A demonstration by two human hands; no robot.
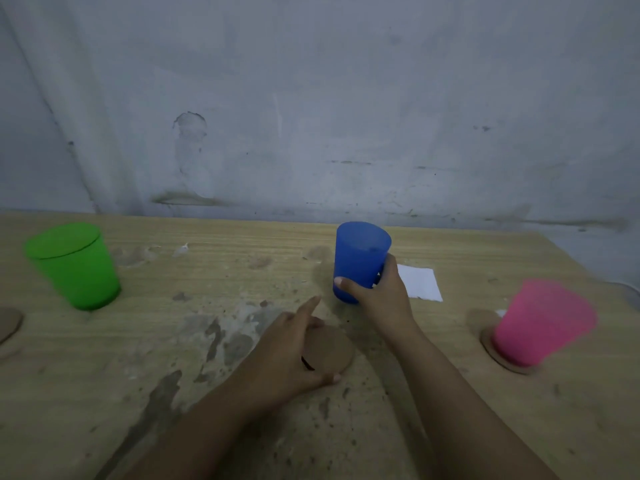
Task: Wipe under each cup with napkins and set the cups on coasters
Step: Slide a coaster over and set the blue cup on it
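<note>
Right hand (pixel 381 299) grips the blue cup (pixel 360 259); left hand (pixel 291 351) pinches a coaster (pixel 330 351) mid-bench (pixel 207 271). Three cups, three coasters.

Three translucent, matt plastic cups, green (pixel 74 266), blue (pixel 360 259) and pink (pixel 540 322), are seen on a pale wood-grain table (pixel 221 271), its surface smeared and gritty with grey patches. Round coasters (pixel 330 349) look like dull brown cardboard. A white paper napkin (pixel 420 283) lies flat before a rough, stained plaster wall (pixel 311 98).
</note>
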